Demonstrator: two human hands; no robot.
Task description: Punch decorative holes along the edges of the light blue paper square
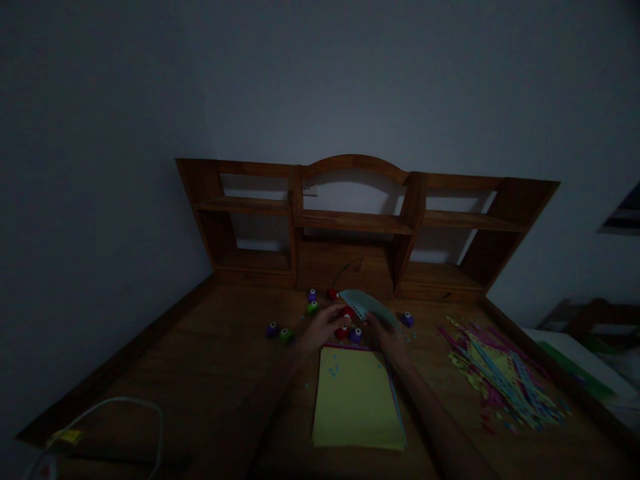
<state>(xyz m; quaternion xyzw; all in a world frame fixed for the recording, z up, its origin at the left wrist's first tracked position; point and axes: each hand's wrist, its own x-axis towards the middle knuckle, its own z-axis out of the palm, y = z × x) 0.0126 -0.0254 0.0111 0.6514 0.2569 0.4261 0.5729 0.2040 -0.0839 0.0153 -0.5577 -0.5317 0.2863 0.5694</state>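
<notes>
My left hand (324,325) is closed around a small red paper punch (347,312) above the desk. A curved light-blue sheet of paper (373,307) runs from the punch toward the right, with a row of dark holes near its left end. The fingers of my right hand (387,335) pinch the near edge of this sheet. Just below the hands lie another red punch (342,333) and a purple punch (355,335). A stack of yellow paper (357,400) lies nearer to me, with tiny blue cut-outs on it. The picture is dark, so fingertip detail is poor.
Left of my hands are green punches (286,335) and purple punches (272,329). Another purple punch (407,319) sits to the right. A pile of punched paper strips (500,373) covers the right side. Wooden shelves (350,220) stand behind; a white cable (135,400) lies front left.
</notes>
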